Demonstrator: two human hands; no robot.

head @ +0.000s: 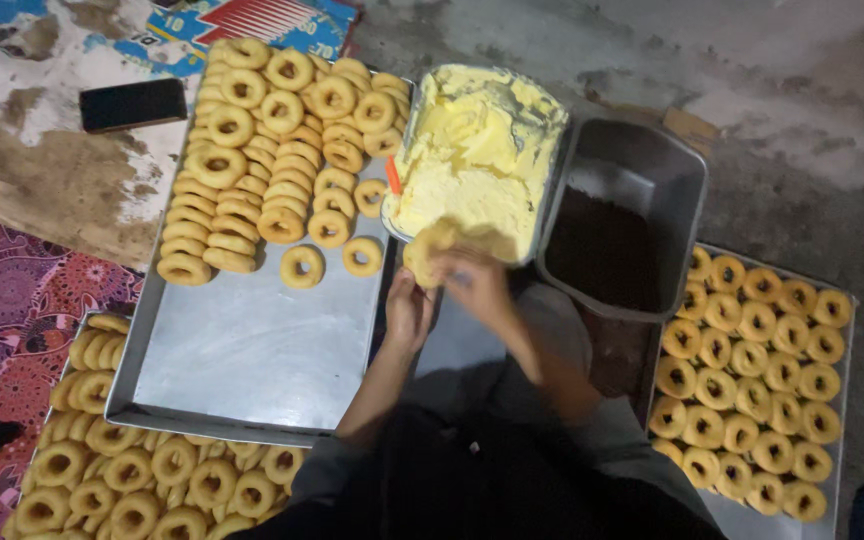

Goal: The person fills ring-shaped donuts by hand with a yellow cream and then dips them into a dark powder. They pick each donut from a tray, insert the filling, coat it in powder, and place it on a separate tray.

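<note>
Between both curled hands (442,290), one doughnut (427,252)

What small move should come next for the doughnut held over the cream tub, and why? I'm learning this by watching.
Probably lower the doughnut onto the yellow cream: the left hand and right hand hold it at the cream tub's near edge, and its blurred surface looks plain, not coated. Brown sprinkles wait in the grey tub beside it.

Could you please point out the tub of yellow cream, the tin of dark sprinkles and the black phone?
tub of yellow cream (477,150), head view, on the cream's surface
tin of dark sprinkles (602,250), head view, on the sprinkles
black phone (133,104), head view, screen middle
</note>
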